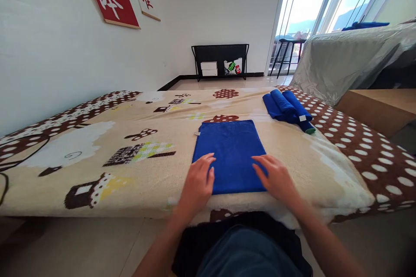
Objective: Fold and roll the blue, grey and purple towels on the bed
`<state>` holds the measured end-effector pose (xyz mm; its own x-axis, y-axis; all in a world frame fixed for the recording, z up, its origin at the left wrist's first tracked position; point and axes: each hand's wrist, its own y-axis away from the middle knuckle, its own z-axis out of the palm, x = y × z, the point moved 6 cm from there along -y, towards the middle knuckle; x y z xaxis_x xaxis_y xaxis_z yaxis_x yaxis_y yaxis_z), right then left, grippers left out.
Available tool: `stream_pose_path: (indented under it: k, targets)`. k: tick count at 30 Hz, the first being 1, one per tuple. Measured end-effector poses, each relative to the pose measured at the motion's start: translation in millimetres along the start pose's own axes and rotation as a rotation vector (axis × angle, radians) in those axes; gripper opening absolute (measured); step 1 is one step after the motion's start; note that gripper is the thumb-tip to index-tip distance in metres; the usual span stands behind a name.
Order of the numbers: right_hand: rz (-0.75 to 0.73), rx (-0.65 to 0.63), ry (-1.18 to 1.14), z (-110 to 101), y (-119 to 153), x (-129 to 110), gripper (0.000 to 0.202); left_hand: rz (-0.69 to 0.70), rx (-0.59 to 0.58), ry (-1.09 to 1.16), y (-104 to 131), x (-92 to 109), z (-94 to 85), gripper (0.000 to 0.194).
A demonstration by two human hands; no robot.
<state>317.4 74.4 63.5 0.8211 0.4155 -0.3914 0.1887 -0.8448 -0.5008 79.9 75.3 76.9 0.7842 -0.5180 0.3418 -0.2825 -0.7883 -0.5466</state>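
A blue cloth [232,149] lies flat on the patterned blanket [156,121] in front of me, with a small white tag at its upper left edge. Over the cloth's left edge is my left hand [199,178], fingers apart and holding nothing. My right hand [274,176] is at the cloth's right edge, its thumb and fingers spread and nothing between them. Whether the fingertips press on the cloth cannot be made out. Rolled blue cloths [286,106] rest together farther back on the right, one showing a white label.
A black cable [24,163] lies at the blanket's left edge. To the right stand a brown box [383,104] and a plastic-covered piece of furniture [351,58]. Against the far wall is a black rack [220,54], with a stool [287,54] near the window.
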Motion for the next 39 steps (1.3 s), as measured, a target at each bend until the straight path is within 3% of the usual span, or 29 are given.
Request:
stream_pose_path:
  k: [3, 6, 8, 14, 18, 21, 23, 25, 27, 30, 34, 39]
  targets:
    - [-0.122, -0.022, 0.126, 50, -8, -43, 0.044, -0.005, -0.127, -0.078, -8, 21, 46.0, 0.051]
    - [-0.173, -0.067, 0.182, 78, 1, -54, 0.049, -0.041, -0.213, -0.187, 5, 15, 66.4, 0.053]
    - [-0.148, -0.052, 0.212, 74, 13, -41, 0.050, -0.069, -0.206, -0.276, 19, 1, 61.0, 0.054]
    - [-0.064, 0.074, 0.324, 31, 64, 22, 0.058, -0.082, -0.127, -0.382, 61, -39, 24.8, 0.060]
    - [-0.089, 0.050, 0.327, 16, 74, 37, 0.045, -0.093, -0.185, -0.363, 69, -47, 10.2, 0.056]
    - [-0.094, 0.006, 0.269, 15, 40, 32, 0.038, -0.088, -0.238, -0.359, 44, -42, 6.0, 0.052]
    - [-0.160, -0.113, 0.183, 29, 0, 20, 0.040, -0.025, -0.302, -0.310, 10, -32, 16.9, 0.052]
    - [-0.236, -0.322, 0.095, 58, -42, 8, 0.047, 0.083, -0.465, -0.192, -29, -23, 44.6, 0.055]
    - [-0.251, -0.458, 0.078, 89, -80, 3, 0.052, 0.023, -0.623, -0.139, -70, -30, 78.1, 0.057]
    - [-0.227, -0.494, 0.092, 125, -125, 8, 0.054, -0.110, -0.586, -0.171, -128, -53, 115.1, 0.058]
    - [-0.153, -0.503, 0.133, 147, -160, 39, 0.057, -0.156, -0.558, -0.180, -165, -87, 143.8, 0.060]
    - [0.055, -0.459, 0.215, 132, -182, 112, 0.060, -0.251, -0.482, -0.264, -167, -136, 138.8, 0.067]
